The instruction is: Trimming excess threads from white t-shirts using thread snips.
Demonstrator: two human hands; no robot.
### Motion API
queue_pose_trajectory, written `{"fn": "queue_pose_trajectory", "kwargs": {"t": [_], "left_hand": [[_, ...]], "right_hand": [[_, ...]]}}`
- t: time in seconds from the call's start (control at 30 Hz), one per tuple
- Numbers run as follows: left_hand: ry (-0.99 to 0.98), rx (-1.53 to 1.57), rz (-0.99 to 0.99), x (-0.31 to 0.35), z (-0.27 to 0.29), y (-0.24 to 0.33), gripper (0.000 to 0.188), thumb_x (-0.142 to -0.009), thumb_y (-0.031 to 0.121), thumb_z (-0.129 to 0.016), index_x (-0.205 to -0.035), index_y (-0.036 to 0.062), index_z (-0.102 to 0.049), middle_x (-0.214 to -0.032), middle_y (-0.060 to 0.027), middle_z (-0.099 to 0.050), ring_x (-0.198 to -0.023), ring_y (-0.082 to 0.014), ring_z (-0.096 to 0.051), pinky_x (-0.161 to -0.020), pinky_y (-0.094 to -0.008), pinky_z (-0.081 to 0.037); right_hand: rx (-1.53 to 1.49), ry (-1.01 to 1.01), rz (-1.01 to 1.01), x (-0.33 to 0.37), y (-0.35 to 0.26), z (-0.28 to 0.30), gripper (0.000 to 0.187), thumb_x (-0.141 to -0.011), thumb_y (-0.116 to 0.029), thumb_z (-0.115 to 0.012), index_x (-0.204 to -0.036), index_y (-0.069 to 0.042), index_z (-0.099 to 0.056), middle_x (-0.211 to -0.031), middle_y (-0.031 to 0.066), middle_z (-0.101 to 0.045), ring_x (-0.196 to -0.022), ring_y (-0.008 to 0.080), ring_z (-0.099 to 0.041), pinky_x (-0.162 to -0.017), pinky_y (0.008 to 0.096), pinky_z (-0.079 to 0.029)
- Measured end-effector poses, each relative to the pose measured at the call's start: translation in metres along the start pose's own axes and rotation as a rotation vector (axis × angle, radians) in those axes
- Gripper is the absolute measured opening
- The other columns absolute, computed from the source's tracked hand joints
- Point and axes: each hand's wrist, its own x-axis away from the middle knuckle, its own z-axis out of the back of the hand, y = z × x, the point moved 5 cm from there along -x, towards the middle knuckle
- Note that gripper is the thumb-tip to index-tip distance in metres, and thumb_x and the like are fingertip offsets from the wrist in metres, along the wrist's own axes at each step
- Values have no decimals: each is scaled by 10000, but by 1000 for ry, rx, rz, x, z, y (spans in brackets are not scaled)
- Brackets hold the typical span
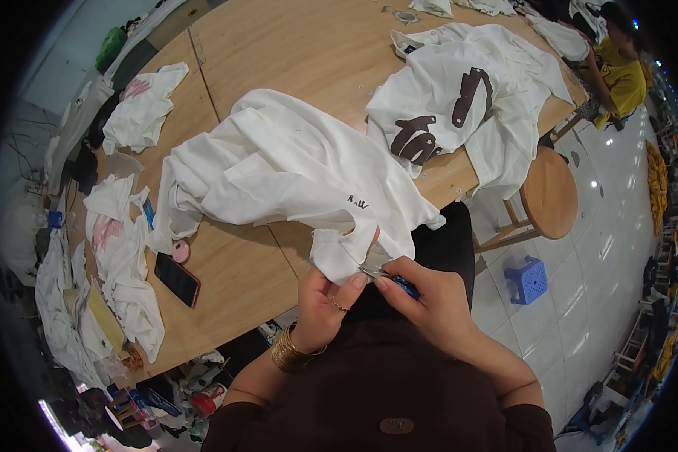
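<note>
A white garment (279, 162) with small dark lettering is spread over the near part of the table and hangs toward my lap. My left hand (328, 305), with a ring and gold bangles at the wrist, is closed on a gathered edge of it. In my right hand (426, 294) is a pair of thread snips (405, 286) with a blue handle. Their metal tips touch or nearly touch the cloth beside my left thumb. Whether the blades are apart is too small to tell.
Another white garment (459, 98) with a dark brown print lies at the far right. A phone (178, 279), a pink round item (181, 251) and white cloth pieces (117, 248) lie left. A wooden stool (548, 194) and a blue plastic stool (527, 280) stand right; a person in yellow (621, 79) sits beyond.
</note>
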Motion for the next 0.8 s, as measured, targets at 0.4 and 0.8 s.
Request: {"fn": "queue_pose_trajectory", "kwargs": {"t": [0.4,0.8], "left_hand": [[33,96,129,1,6,-6,384,-851,37,-530,-1209,-41,-418,-1136,-83,-516,-1033,-124,-492,-895,-277,-393],[54,70,76,1,5,-7,396,-844,23,-530,-1216,-39,-409,-1153,-83,-511,-1048,-136,-492,-902,-285,-392]], "right_hand": [[-184,12,-65,0,13,-14,181,-843,-266,-584,-863,-86,-591,-539,92,-510,-462,240,-525,-443,307,-389],[-42,-6,-55,2,3,-4,188,-837,-276,-589,-860,-89,-586,-537,93,-522,-468,248,-542,-428,322,-395]]}}
